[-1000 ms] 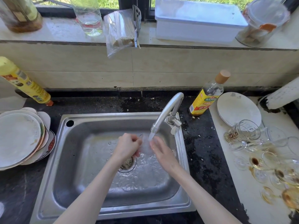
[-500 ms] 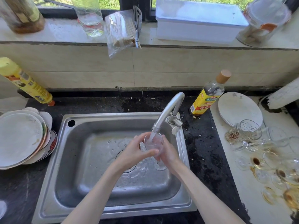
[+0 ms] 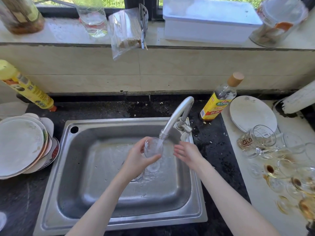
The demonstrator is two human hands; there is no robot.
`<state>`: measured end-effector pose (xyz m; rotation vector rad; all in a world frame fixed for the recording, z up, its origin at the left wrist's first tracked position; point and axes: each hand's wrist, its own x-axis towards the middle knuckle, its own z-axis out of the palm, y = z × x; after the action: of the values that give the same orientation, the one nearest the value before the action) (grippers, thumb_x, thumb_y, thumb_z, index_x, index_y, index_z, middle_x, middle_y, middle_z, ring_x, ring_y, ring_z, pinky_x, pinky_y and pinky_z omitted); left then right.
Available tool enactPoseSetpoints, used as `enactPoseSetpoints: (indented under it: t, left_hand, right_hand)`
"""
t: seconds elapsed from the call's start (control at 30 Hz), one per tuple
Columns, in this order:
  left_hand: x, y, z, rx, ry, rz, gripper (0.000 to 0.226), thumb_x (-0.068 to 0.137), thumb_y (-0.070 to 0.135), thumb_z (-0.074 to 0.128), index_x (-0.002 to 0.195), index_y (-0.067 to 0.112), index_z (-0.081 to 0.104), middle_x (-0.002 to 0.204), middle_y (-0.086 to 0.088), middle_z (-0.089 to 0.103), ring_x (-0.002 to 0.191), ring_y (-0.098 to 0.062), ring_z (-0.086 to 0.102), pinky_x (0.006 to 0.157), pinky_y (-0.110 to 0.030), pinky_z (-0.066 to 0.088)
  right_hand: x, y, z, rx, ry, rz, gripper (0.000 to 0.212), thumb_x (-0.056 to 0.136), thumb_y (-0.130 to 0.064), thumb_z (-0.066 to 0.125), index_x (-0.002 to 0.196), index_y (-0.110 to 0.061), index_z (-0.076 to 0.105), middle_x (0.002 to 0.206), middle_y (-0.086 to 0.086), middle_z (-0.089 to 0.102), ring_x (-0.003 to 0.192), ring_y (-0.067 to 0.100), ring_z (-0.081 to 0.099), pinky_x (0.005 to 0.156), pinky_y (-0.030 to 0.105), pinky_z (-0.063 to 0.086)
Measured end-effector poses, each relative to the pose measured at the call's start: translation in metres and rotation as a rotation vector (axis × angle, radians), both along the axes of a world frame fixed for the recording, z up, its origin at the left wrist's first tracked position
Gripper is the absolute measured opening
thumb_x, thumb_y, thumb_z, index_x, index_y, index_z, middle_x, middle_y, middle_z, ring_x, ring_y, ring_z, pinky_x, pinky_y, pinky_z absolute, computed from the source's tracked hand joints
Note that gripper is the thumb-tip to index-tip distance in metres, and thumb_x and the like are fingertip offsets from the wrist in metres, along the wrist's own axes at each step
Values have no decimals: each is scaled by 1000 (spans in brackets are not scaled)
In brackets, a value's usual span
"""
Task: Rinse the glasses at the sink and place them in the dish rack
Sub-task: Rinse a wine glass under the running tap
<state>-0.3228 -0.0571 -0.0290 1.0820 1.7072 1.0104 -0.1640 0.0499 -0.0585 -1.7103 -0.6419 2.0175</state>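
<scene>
My left hand [image 3: 138,158] grips a clear stemmed glass [image 3: 152,149] upright under the running tap [image 3: 177,114], and the water stream falls into its bowl. The foot of the glass shows below my fingers, over the steel sink [image 3: 95,167]. My right hand [image 3: 187,153] is off the glass, a little to its right, fingers relaxed and holding nothing. Several dirty glasses and mugs [image 3: 276,160], some with brown dregs, lie on the white counter at the right. No dish rack is in view.
A stack of plates [image 3: 22,145] sits left of the sink, a white plate [image 3: 252,113] at the right. A yellow-labelled bottle [image 3: 219,99] stands behind the tap and a yellow bottle [image 3: 25,87] at the far left. The sill holds jars, a bag and a white box [image 3: 209,19].
The glass has turned upright under the stream. My right hand has let go of it and moved to the right, while my left hand keeps its hold.
</scene>
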Motion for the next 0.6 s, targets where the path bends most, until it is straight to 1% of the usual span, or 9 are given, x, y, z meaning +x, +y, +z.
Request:
enactPoseSetpoints:
  t: [0.07, 0.1, 0.17, 0.23, 0.27, 0.33, 0.4, 0.5, 0.6]
  left_hand:
    - [2, 0, -3, -13, 49, -25, 54, 66, 29, 81, 114, 26, 57, 108, 10, 64, 100, -7, 60, 91, -30, 48]
    - [3, 0, -3, -19, 67, -28, 56, 67, 28, 81, 117, 25, 56, 111, 11, 63, 102, -6, 59, 92, -27, 47]
    - [6, 0, -1, -24, 89, -30, 57, 68, 26, 81, 116, 33, 53, 111, 18, 60, 103, 1, 56, 90, -14, 43]
    - [7, 1, 3, -20, 94, -32, 56, 68, 23, 81, 106, 46, 47, 104, 29, 56, 98, 14, 53, 84, -3, 37]
    - [7, 1, 5, -18, 91, -28, 56, 68, 22, 81, 103, 47, 46, 102, 32, 54, 95, 18, 51, 83, -1, 37]
    - [7, 2, 7, -19, 89, -31, 55, 68, 22, 81, 107, 42, 50, 102, 33, 53, 94, 21, 50, 83, -1, 36]
    - [7, 2, 8, -14, 94, -31, 56, 67, 22, 82, 108, 43, 50, 103, 33, 54, 96, 19, 51, 85, -3, 38]
    - [8, 1, 10, -2, 106, -30, 57, 67, 18, 82, 98, 50, 45, 98, 32, 55, 90, 21, 52, 81, -1, 38]
    - [7, -1, 9, 7, 110, -37, 54, 68, 19, 81, 101, 47, 49, 102, 26, 60, 95, 10, 56, 87, -9, 42]
  right_hand:
    - [4, 11, -4, -156, 106, -183, 38, 100, -9, 38, 135, 6, 35, 136, 22, 45, 126, 36, 45, 104, 43, 37]
    - [6, 15, -6, -207, 154, -246, 38, 100, -9, 38, 135, 4, 35, 142, 20, 39, 132, 35, 40, 105, 43, 36]
    - [7, 19, -8, -236, 204, -282, 30, 100, -8, 38, 128, 1, 39, 144, 17, 38, 132, 34, 39, 99, 41, 39]
    - [5, 21, -11, -228, 202, -286, 26, 99, -7, 37, 122, 2, 43, 138, 17, 45, 128, 32, 44, 95, 39, 40]
    - [4, 21, -11, -233, 206, -289, 22, 99, -7, 37, 116, 3, 46, 131, 17, 49, 123, 32, 48, 94, 38, 40]
    - [4, 21, -10, -254, 220, -297, 16, 98, -8, 39, 96, 2, 51, 115, 15, 52, 98, 29, 57, 93, 36, 41]
    - [4, 20, -9, -268, 217, -303, 17, 97, -9, 41, 85, -1, 50, 101, 13, 54, 80, 25, 54, 91, 35, 42]
    - [5, 18, -7, -279, 228, -306, 17, 98, -9, 42, 85, -1, 50, 92, 12, 54, 77, 25, 53, 90, 35, 43]
    - [5, 18, -1, -292, 267, -329, 16, 98, -9, 42, 86, -1, 50, 96, 13, 53, 82, 27, 54, 92, 36, 43]
